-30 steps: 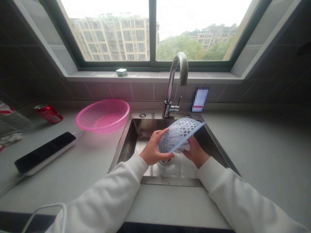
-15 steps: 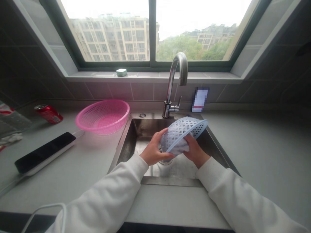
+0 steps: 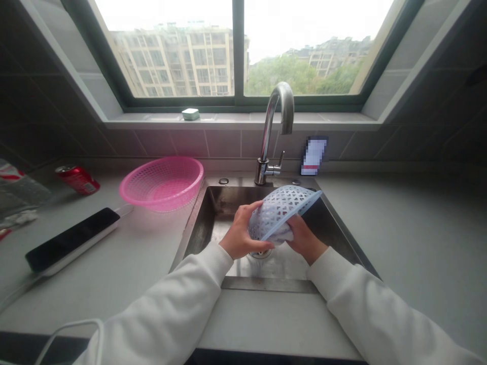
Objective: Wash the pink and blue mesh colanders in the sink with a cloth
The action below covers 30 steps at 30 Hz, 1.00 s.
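Over the steel sink (image 3: 207,215) I hold a pale blue perforated basket (image 3: 279,210), tilted with its rim facing right and down. My left hand (image 3: 241,233) grips its outer shell at the lower left, fingers curled over it. My right hand (image 3: 304,238) reaches into the basket's open side from below; its fingers are closed on a white cloth (image 3: 283,234) pressed against the inside. Below the basket lies the drain (image 3: 261,252).
A chrome tap (image 3: 276,129) rises behind the sink. A pink basket (image 3: 162,182) sits on the counter at the left, with a red can (image 3: 78,178) lying beyond it and a long black-and-white device (image 3: 70,239) nearer. A small green block (image 3: 190,113) rests on the windowsill.
The blue basket rocked slightly, rim swinging up then back, while my right hand shifted inside it. My left hand stayed in place.
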{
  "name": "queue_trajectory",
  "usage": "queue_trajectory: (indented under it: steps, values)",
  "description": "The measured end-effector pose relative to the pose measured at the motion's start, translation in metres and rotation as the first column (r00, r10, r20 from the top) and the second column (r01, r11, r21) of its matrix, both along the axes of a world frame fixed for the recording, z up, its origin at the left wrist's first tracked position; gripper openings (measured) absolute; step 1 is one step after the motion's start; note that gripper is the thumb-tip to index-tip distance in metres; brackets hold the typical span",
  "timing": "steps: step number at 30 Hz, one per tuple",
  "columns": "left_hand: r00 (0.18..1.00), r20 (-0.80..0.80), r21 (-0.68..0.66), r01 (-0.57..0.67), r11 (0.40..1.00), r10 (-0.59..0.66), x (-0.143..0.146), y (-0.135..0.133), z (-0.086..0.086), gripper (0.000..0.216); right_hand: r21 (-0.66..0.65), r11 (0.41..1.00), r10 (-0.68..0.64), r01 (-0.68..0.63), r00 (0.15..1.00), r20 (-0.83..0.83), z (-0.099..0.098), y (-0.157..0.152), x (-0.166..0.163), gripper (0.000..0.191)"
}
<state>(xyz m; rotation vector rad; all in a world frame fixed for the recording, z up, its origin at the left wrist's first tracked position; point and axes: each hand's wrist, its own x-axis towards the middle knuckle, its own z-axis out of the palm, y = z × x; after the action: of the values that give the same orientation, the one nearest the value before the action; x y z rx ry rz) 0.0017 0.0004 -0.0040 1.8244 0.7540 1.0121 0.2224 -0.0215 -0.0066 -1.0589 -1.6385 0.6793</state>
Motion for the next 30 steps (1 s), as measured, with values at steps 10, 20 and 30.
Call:
queue_trajectory:
  steps: [10,20,30]
  values:
    - [0.995,0.05,-0.125,0.093,0.988,-0.088,-0.001,0.003,-0.008,0.112,0.133,0.967,-0.224,0.217,0.974,0.038,-0.018,0.001,0.019,0.056]
    - [0.999,0.036,-0.026,0.013,1.0,-0.012,-0.002,0.001,0.001,0.104,0.108,0.986,-0.137,0.131,0.99,0.046,-0.011,0.001,0.009,0.044]
    - [1.0,0.022,-0.024,-0.004,1.0,0.005,-0.002,0.001,0.001,0.111,0.066,0.998,-0.018,0.012,0.996,0.093,0.003,-0.005,-0.002,0.042]
